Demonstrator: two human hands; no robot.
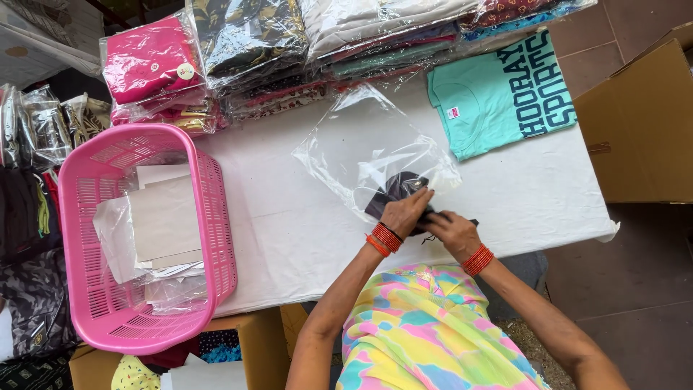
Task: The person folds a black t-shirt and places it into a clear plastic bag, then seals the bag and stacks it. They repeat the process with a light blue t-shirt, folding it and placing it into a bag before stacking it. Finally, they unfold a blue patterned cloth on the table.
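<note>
On the white-covered bench (289,238), both hands work at a small folded dark garment (395,189) that lies near the front edge, its far part already inside the mouth of a clear plastic bag (361,144). The left hand (406,211) rests on top of the dark cloth with its fingers curled down onto it, pressing it at the bag's opening; the right hand (451,230) sits just beside, fingers closed on the near end of the same garment — whether it also pinches the bag's edge cannot be told. Both wrists wear red bangles (387,237). The bag lies flat and spreads away from the hands toward the back of the bench. To the right of it, a folded teal T-shirt (498,101) with dark lettering lies unbagged on the cloth. Along the far edge, stacks of bagged garments (260,43) are piled — pink, dark patterned and pale ones. On the left end sits a pink plastic basket (216,209) holding sheets of grey card and clear bags. A brown cardboard box (642,123) stands off the right end.
</note>
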